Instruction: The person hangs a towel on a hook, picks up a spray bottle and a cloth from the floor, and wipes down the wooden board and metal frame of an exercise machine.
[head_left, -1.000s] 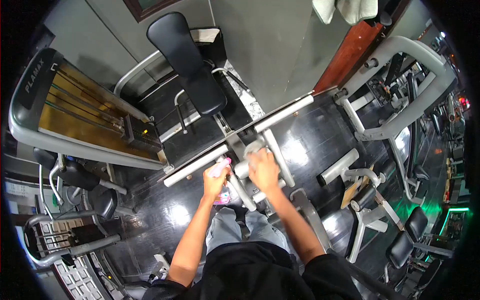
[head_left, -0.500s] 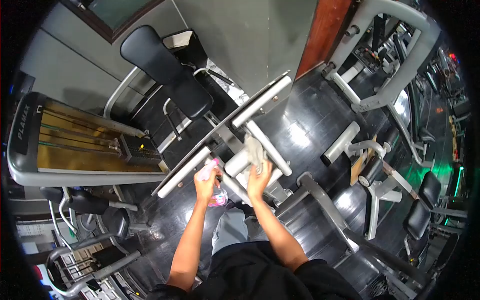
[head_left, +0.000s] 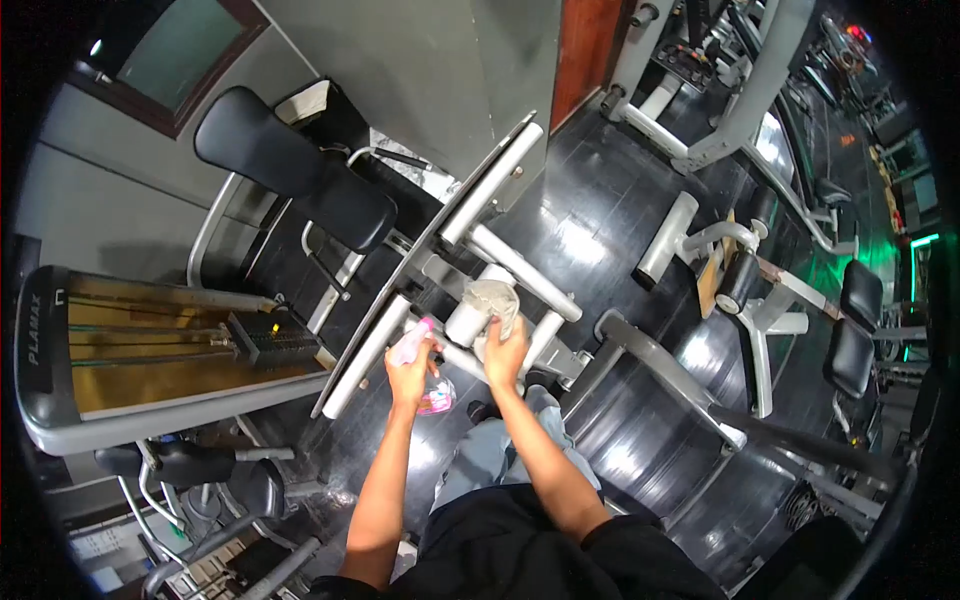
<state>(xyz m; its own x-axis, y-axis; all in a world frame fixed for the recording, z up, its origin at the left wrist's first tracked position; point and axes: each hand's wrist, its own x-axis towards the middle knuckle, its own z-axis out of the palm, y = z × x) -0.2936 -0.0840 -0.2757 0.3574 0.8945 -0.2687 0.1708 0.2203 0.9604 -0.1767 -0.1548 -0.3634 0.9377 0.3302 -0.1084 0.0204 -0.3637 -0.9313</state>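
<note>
Though dark, glossy floor (head_left: 600,185) beneath cloth (head_left: 492,296).

Under my shoes (head_left: 483,411) is a glossy black plank floor (head_left: 590,185). At twelve o'clock from me stands a white steel machine frame (head_left: 525,272), my beige rag (head_left: 490,297) over its thick tube (head_left: 464,326); at two, a roller-padded frame (head_left: 757,352).

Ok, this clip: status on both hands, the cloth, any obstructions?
Left hand gripping pink-headed spray bottle. Right hand holding beige cloth against pale machine tube. Nothing visibly blocking either hand.
</note>
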